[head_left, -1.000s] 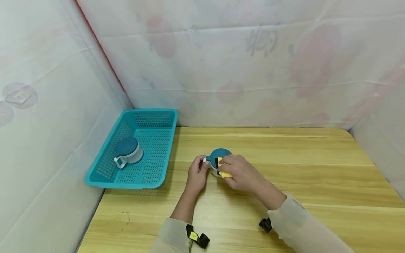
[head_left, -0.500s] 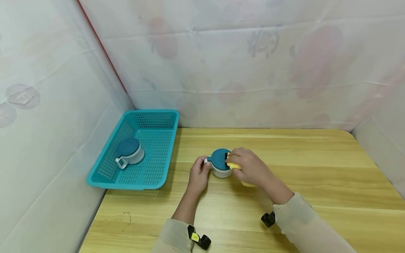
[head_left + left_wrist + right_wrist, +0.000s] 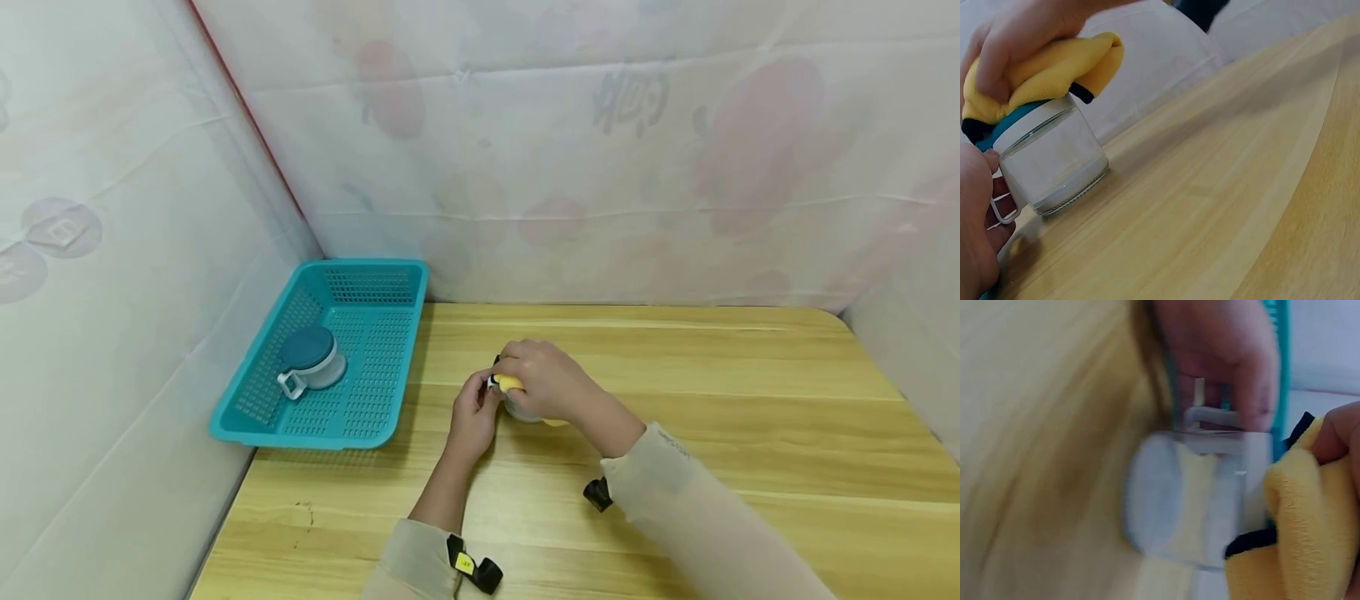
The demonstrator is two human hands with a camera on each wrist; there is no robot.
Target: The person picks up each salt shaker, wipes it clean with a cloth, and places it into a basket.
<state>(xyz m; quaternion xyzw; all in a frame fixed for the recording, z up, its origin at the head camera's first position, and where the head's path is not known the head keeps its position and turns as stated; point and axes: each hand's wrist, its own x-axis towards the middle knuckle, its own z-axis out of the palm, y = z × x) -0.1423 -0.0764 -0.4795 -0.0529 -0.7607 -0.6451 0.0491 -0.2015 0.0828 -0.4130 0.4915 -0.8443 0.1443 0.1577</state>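
Note:
A clear glass jar (image 3: 1054,159) with a white collar and a blue-green lid stands upright on the wooden table. My left hand (image 3: 472,417) grips the jar's white handle (image 3: 1005,212) from the left. Over the lid, my right hand (image 3: 543,379) holds a yellow cloth (image 3: 1054,69) with black edging, pressing it on the top. In the head view that hand and cloth hide most of the lid. The right wrist view is blurred, but the cloth (image 3: 1310,519) shows bunched in the right fingers beside the lid.
At the left of the table sits a turquoise perforated basket (image 3: 411,350). Inside it lies a similar jar (image 3: 318,367) with a blue lid (image 3: 307,347) and white handle. Fabric-covered walls (image 3: 562,167) rise behind and at the sides.
The right hand and cloth first slid right across the lid, then back left toward the handle side, covering the lid. The left hand has kept its grip on the handle.

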